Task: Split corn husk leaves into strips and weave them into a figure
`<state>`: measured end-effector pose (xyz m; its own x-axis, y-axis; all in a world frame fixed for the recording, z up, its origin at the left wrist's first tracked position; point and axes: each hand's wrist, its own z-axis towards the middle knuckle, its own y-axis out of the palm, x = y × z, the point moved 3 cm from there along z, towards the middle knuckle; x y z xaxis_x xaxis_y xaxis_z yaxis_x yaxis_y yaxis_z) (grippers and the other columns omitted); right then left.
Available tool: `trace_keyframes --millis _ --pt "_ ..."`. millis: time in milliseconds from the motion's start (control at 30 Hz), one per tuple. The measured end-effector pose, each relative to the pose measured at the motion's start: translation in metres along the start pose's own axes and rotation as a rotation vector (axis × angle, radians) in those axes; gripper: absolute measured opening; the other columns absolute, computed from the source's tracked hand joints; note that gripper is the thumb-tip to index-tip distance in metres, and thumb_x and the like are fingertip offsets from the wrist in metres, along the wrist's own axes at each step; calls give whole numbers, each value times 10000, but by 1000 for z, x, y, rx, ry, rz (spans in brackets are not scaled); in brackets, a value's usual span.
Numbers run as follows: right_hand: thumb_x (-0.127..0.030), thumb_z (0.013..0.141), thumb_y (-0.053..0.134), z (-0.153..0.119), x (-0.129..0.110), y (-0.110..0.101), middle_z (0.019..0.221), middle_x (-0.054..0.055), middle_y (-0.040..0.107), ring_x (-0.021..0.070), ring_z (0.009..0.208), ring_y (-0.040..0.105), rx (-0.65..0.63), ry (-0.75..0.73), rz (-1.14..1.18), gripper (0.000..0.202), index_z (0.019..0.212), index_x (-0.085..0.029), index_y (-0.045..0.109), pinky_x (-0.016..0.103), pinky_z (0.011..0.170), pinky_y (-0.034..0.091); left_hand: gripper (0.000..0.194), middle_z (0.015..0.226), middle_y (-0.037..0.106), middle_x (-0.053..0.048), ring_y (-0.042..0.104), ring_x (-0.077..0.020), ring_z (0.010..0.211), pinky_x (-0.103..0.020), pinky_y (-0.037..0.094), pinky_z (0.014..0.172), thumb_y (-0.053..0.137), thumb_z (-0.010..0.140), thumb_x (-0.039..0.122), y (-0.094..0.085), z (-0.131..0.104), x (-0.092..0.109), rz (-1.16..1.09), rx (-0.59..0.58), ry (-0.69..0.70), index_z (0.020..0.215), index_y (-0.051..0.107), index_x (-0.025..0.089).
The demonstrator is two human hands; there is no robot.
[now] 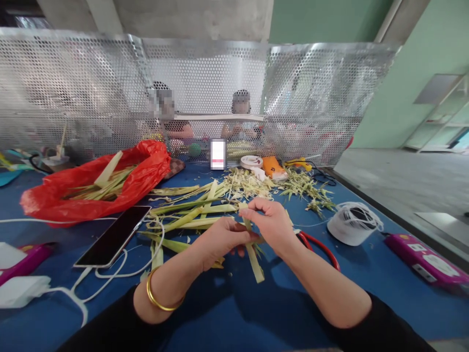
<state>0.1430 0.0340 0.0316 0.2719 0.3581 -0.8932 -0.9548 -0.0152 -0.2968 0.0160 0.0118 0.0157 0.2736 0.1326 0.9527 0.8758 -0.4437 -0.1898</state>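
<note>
Two hands, one pale leaf strip (255, 266) pinched between them above the blue table (208, 318).
My left hand (225, 238) is nearly closed, thumb and curled fingers pressing the strip's middle, while my right hand (270, 222) nips its upper end between thumb and forefinger; the lower end hangs free towards me, cut squarish. I judge it light and pliant along its length, a little springy, liable to split along the grain, so a flat fingertip pinch across its full width suits it best. It looks matt and fibrous, hardly slippery. Beyond my left hand lie long, ribbed leaves (190, 218), some folded; farther off, curly shavings (242, 183) make a loose heap. The red bag (146, 168) is thin, glossy, crumpled plastic; the white cord (350, 227) sits in a squat coil.
</note>
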Motion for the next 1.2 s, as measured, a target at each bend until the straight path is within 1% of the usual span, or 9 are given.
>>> trace_keyframes --millis 233,367,433,533,633,733,800,967,1200 --pt "-267 762 632 -6 0 5 595 -39 483 116 605 446 73 -41 -67 246 564 -188 511 241 585 343 252 530 615 -23 480 -95 450 -222 332 485 646 702 359 4 -1 -1 93 -19 42 614 725 136" --pt "-251 787 611 -6 -1 6 610 -34 499 122 612 467 70 -108 -125 236 578 -193 519 243 598 363 221 473 570 -1 473 -95 440 -221 324 481 656 682 337 8 -1 0 45 -36 39 588 706 145" --pt "-257 820 576 -4 -3 2 673 -12 553 142 676 515 97 -190 -172 193 636 -199 561 256 647 394 226 471 560 3 476 -97 449 -219 320 475 679 667 360 6 0 1 -37 17 37 594 699 147" --pt "-302 851 547 -1 -7 -12 893 52 629 195 875 564 273 -308 -264 132 820 -200 625 299 756 424 302 484 560 2 476 -97 472 -213 315 471 690 680 442 -5 3 2 -206 191 62 609 677 149" --pt "-431 867 522 5 0 -21 763 50 629 194 758 571 344 -160 -245 300 723 -186 619 303 692 426 353 591 631 -24 514 -103 510 -212 330 472 661 720 502 -18 6 2 -366 297 105 657 672 155" --pt "-565 838 506 11 16 -16 620 40 616 183 654 556 158 115 -100 475 597 -174 627 296 633 411 372 746 701 -64 566 -119 550 -226 357 481 617 759 522 -24 6 1 -465 313 117 707 681 159" --pt "-581 794 553 12 21 -9 630 33 627 174 656 551 42 190 19 463 601 -170 647 285 619 403 395 737 704 -62 574 -122 545 -228 360 487 611 762 533 -22 5 1 -464 293 97 717 688 148" --pt "-453 664 712 8 19 -1 592 -17 579 118 576 467 21 239 308 297 632 -165 650 255 569 370 357 560 639 -10 550 -105 479 -206 321 456 689 709 481 -10 4 0 -327 228 30 745 720 127" --pt "-417 676 674 8 20 -4 541 -16 545 131 563 468 130 163 180 275 605 -155 628 266 543 364 233 556 645 -37 541 -91 464 -190 395 470 720 678 351 -3 6 -3 -343 150 19 734 721 124"
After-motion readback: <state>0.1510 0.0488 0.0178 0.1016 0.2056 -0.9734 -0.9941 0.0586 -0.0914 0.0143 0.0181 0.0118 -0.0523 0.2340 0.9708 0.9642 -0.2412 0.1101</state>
